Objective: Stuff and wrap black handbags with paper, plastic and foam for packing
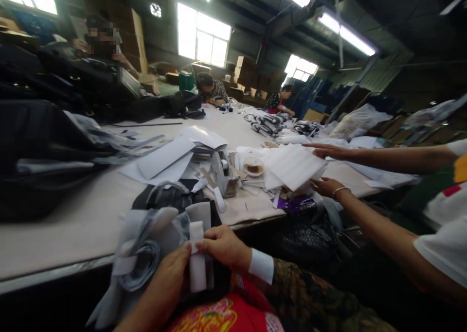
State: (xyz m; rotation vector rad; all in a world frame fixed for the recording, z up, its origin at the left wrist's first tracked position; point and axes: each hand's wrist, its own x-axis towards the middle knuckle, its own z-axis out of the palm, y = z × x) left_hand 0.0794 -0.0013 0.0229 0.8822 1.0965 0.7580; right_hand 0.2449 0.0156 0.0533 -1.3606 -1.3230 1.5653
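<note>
My left hand (171,273) and my right hand (222,244) meet at a white foam strip (198,273) near the table's front edge. Thumb and fingers of each hand pinch it, one from either side. Behind and left of the strip lies a black bag (175,193) with grey padded parts and clear plastic wrapping (146,264), which bulges around a coiled piece. A white band is around my right wrist.
A tape dispenser (223,174), a small bowl (253,166) and white sheets (168,157) lie on the table (91,239). At right, a co-worker's hands (326,186) hold white foam sheets (294,164). Black bags (44,162) are piled left; other people sit farther back.
</note>
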